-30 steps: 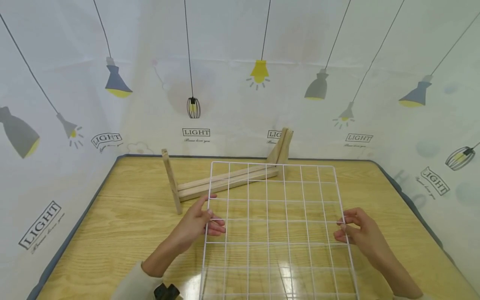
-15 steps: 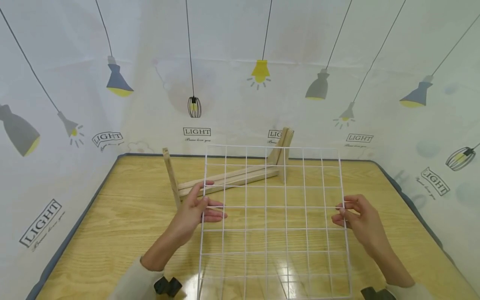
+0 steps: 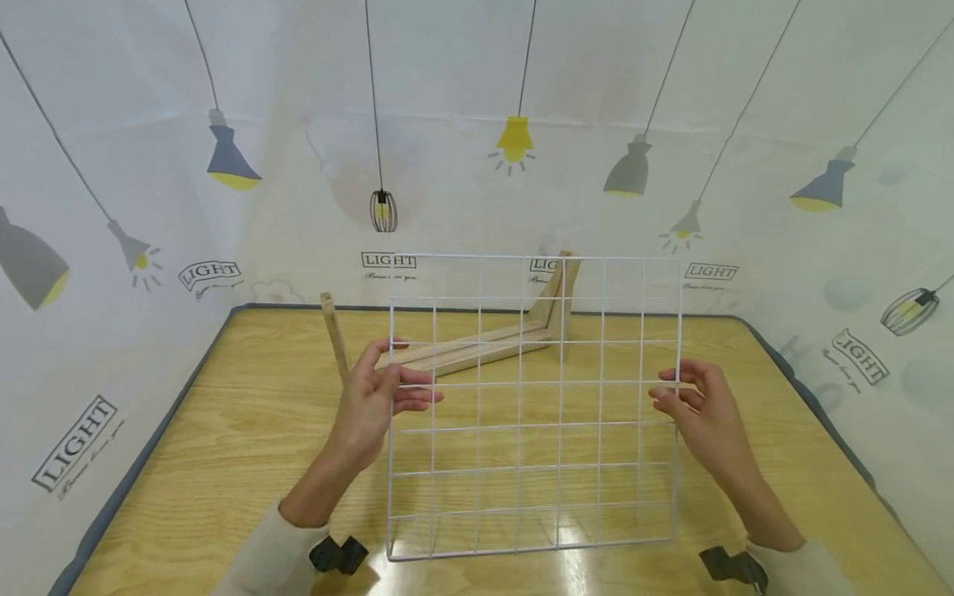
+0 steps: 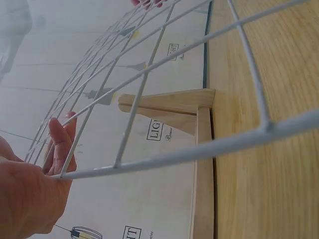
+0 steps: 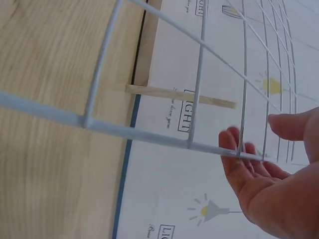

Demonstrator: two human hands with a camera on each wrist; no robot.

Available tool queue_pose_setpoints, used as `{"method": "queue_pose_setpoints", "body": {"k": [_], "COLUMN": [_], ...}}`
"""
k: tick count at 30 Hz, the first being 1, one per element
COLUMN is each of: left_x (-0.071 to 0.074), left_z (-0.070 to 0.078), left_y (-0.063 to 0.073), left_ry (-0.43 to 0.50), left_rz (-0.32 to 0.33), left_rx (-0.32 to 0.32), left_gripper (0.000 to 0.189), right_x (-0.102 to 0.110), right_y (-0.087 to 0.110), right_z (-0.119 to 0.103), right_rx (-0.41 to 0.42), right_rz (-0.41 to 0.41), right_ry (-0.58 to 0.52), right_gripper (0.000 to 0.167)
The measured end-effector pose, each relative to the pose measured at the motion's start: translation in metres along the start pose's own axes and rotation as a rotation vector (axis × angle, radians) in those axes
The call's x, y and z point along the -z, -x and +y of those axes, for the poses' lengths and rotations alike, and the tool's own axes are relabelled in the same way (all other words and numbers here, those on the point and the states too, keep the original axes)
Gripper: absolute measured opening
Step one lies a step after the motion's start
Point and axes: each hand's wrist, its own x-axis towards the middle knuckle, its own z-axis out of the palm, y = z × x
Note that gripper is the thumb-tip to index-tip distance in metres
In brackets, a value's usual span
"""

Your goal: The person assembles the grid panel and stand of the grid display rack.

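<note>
A white wire grid panel [image 3: 520,383] stands raised and tilted over the table in the head view, its lower edge close over the wood. My left hand [image 3: 365,406] holds its left side wire, thumb in front and fingers spread behind. On the opposite side wire is my right hand [image 3: 704,418], with the thumb in front and fingertips behind the mesh. The left wrist view shows the left hand [image 4: 30,194] round the edge wire. In the right wrist view, the edge wire passes between the thumb and fingers of the right hand [image 5: 279,194].
Behind the panel lies a wooden frame: a long double rail [image 3: 499,353], a slim post [image 3: 334,331] at its left end and a wider upright [image 3: 547,306] at its right. A printed lamp-pattern curtain [image 3: 462,190] surrounds the wooden table [image 3: 224,430] at the back and sides.
Both hands have risen and lifted the wire panel, tipping it more upright. Its bottom edge is now in view, and its top edge overlaps the curtain. The wooden frame stays put.
</note>
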Motion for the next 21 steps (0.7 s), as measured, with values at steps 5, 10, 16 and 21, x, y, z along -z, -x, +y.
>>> {"method": "queue_pose_setpoints", "body": {"k": [5, 10, 16, 21], "left_x": [-0.001, -0.001, 0.000, -0.001], "left_z": [0.007, 0.011, 0.016, 0.019], "left_y": [-0.001, -0.002, -0.001, -0.001], "left_ry": [0.011, 0.009, -0.018, -0.021], "left_rz": [0.027, 0.045, 0.054, 0.054], "left_rx": [-0.042, -0.081, -0.137, -0.178], "left_gripper": [0.028, 0.027, 0.027, 0.026], "right_x": [-0.009, -0.018, -0.033, -0.051], "right_y": [-0.002, -0.002, -0.002, 0.003], "right_z": [-0.014, -0.029, -0.035, -0.041], "right_rx": [0.008, 0.058, 0.330, 0.519], "right_rz": [0.031, 0.096, 0.225, 0.265], "right_ry": [0.127, 0.189, 0.265, 0.389], "right_gripper": [0.077, 0.093, 0.096, 0.085]}}
